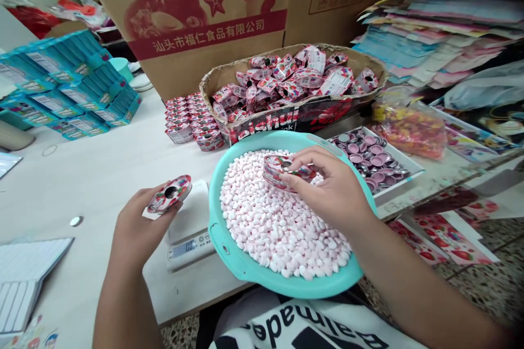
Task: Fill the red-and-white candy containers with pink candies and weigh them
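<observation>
My left hand grips a small strawberry-print candy tin by its sides, its round dark hole facing up, beside a white digital scale. My right hand holds a second tin of the same print between thumb and fingers, just over the candies. Below it, a turquoise basin is filled with small pale pink and white candies. Whether the right tin touches the candies I cannot tell.
A torn carton piled with more tins stands behind the basin, with stacked tins to its left. Round caps fill a white tray at right. Turquoise boxes stand far left; one loose cap lies on the table.
</observation>
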Motion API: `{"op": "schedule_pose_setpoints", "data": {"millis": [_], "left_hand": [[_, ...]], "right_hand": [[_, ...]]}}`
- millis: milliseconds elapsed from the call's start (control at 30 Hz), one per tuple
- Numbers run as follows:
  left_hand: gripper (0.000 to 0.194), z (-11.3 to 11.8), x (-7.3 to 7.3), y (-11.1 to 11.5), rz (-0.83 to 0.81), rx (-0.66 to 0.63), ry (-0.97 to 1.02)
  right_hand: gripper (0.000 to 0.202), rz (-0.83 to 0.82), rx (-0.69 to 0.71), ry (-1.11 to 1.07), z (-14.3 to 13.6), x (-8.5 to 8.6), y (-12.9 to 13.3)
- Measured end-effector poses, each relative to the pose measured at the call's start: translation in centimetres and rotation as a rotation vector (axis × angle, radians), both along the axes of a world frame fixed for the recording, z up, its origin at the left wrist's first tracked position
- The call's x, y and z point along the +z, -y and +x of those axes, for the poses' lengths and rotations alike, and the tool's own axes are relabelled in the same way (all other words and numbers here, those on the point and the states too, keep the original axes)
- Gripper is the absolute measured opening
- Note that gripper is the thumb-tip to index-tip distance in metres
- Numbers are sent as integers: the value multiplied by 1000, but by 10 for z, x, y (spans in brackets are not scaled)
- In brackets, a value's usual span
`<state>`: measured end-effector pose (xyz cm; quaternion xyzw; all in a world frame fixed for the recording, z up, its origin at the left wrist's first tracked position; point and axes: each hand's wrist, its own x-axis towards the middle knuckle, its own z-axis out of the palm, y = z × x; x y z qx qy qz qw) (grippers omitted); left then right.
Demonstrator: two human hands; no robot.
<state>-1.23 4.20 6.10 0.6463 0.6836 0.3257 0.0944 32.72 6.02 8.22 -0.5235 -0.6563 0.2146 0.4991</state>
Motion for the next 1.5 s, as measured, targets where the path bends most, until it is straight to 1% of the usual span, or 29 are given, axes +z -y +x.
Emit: {"op": "schedule_pose_setpoints", "data": {"millis": [67,100,167,233,267,333,367,433,500,533,600,667,700,833,967,1100,1267,1400,1500], "left_hand": [[41,-14,-11,-3,-109,51,133],[44,-20,-16,-6,-158,55,186],[51,-28,-24,-11,-251,32,268],[63,-34,-31,-16,-284,-16,354],[71,-37,-35,-16,-255,-40,418],[86,-45,-42,-15,-145,-85,553],[87,-50,-46,-14,-79,-103,607],[75,-60,-53,-11,46,-120,677],[61,-67,-58,-9,175,-101,712],[62,-69,-59,-9,229,-89,737],[69,-70,-58,-8,277,-54,793],[76,-66,-56,-8,267,-14,841],[76,-64,-55,-8,253,-2,851],[60,-56,-51,-6,238,12,820],[50,-55,-50,-5,223,26,812],[50,-54,-51,-4,159,-20,742],[62,-48,-52,-3,20,-122,662],[66,-47,-49,-2,-1,-106,615],[70,-46,-48,-2,-4,-100,619]], "right_hand": [[12,-13,9,10,-1,-1,-1],[12,-20,13,16,-1,-1,-1],[12,-33,15,27,-2,-4,-3],[13,-44,8,30,-1,-7,-4],[14,-54,4,26,-1,-9,-5],[15,-78,-10,9,1,-14,-6],[16,-90,-19,-4,1,-16,-6],[18,-109,-37,-27,2,-20,-7],[20,-119,-49,-38,3,-22,-7],[21,-128,-50,-36,3,-23,-8],[23,-145,-38,-29,3,-24,-8],[24,-151,-12,-23,2,-24,-9],[24,-149,-1,-22,1,-24,-9],[24,-140,-22,-26,-3,-22,-8],[23,-122,-49,-22,-6,-23,-8],[24,-100,-59,0,-5,-24,-9],[24,-116,-77,-1,-7,-22,-10],[23,-125,-92,-21,-9,-20,-10],[22,-121,-91,2,-10,-19,-10]]}}
